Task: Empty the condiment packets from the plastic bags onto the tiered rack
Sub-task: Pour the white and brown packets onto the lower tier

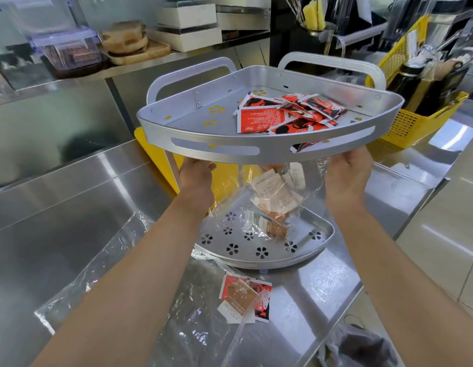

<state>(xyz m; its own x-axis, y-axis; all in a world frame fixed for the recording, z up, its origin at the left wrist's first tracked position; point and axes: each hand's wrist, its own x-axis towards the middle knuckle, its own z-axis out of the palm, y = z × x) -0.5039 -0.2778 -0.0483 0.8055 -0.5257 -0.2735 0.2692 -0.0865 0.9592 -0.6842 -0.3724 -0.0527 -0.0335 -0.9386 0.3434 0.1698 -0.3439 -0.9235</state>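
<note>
A silver two-tier corner rack stands on the steel counter. Its top tier (219, 151) holds a pile of red and white condiment packets (283, 112). Between the tiers, my left hand (197, 178) and my right hand (346, 178) hold up a clear plastic bag (309, 186). Pale and orange packets (272, 192) hang inside the bag and spill down toward the lower tier (256, 258). The fingertips of both hands are hidden behind the top tier's rim. A few loose packets (243, 298) lie on the counter in front of the rack.
An empty clear plastic bag (102, 266) lies flat on the counter at the left. A yellow basket (415, 123) with bottles stands at the right. A yellow board (161, 165) sits behind the rack. The counter's edge (362, 287) runs along the right.
</note>
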